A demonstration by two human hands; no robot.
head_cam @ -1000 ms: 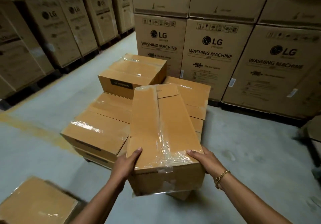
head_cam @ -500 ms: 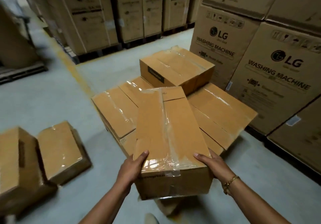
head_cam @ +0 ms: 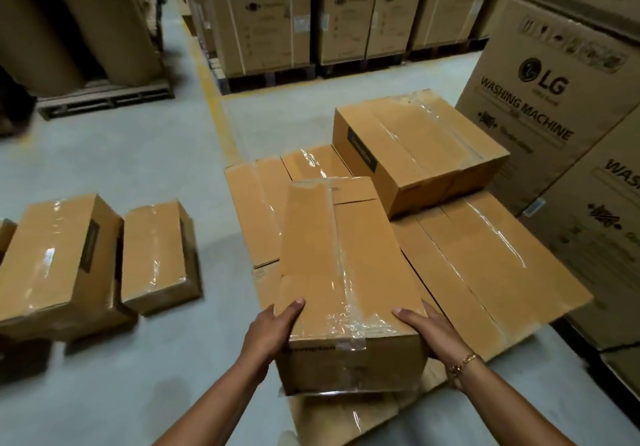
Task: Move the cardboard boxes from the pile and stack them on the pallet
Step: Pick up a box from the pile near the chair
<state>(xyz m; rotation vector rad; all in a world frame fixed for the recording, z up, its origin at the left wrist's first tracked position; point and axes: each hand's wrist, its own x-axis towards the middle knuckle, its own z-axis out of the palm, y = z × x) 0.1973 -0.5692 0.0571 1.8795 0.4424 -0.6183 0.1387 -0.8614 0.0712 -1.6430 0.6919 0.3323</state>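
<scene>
Cardboard everywhere, and only the head view to go on. We've got the carried box (head_cam: 346, 272) held out in front of us, over the near edge of the bottom layer (head_cam: 485, 272) of boxes already stacked. The pallet itself is hidden under them, so we can't point at it.

Our left hand (head_cam: 273, 331) grips the near left corner with the thumb lying over the top edge. The other fingers run down the side, where we can't see them. Our right hand (head_cam: 433, 331) does the same on the near right corner. Both clamp the near end only, so the long far end sticks out unsupported.

Handling guess: the walls look stiff and nothing sags, so probably middling weight, not a back-breaker. The clear tape (head_cam: 343, 321) down the middle and over the near end is glossy and wrinkled, and we reckon it's slippery. We'd keep our palms on bare cardboard at the side walls and hook our fingers under the bottom edge.

One top box (head_cam: 415, 148) sits on the far right of the layer, with free space beside it. The pile boxes (head_cam: 59, 258) sit on the floor (head_cam: 138, 161) to our left, well apart from the stack.
</scene>
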